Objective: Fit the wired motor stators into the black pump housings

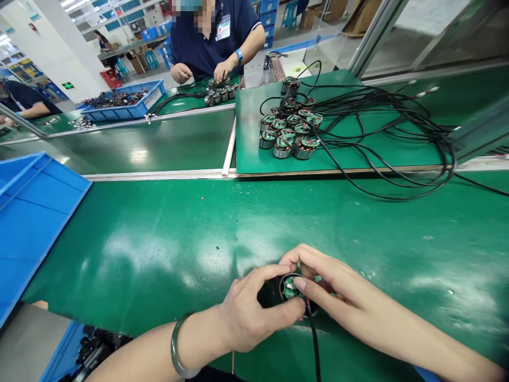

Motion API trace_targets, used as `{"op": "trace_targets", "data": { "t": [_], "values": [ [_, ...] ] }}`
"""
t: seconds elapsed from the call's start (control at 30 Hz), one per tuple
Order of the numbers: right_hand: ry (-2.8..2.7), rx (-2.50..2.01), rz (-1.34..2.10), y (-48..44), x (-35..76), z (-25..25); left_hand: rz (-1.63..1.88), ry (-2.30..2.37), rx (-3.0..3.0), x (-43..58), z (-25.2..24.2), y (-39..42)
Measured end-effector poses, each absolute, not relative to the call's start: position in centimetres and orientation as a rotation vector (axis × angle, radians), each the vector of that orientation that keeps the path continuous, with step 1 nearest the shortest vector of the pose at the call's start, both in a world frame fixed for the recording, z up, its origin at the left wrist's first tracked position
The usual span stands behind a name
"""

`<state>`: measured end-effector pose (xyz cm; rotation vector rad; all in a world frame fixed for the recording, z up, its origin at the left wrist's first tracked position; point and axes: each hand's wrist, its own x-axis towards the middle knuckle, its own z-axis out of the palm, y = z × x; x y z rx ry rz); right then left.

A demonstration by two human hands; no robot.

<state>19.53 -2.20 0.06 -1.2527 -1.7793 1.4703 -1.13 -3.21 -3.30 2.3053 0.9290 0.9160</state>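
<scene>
Small round motor [292,289] with green circuit board, low on the counter [159,239]; left hand [246,313] clamped around its dark casing, right hand [330,286] pinching the board's edge. Probably dense and rigid: safest held by the casing, not the board or trailing cable [315,339]. Beyond the motor, a cluster of similar motors [288,132].

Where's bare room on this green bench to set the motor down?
The green mat lies bare between the blue tray and the left hand, which holds the motor with the right hand, and right of both. Crowded: the raised board, with clustered motors and black cables spilling over its edge.
</scene>
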Motion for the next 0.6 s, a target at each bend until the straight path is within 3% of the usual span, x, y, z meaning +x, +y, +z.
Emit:
{"op": "trace_targets", "data": {
  "t": [0.6],
  "values": [
    [-1.786,-1.194,1.534,-1.78,19.37,-0.19,1.106,0.836,2.518,-1.01,-3.33,-2.68]
  ]
}}
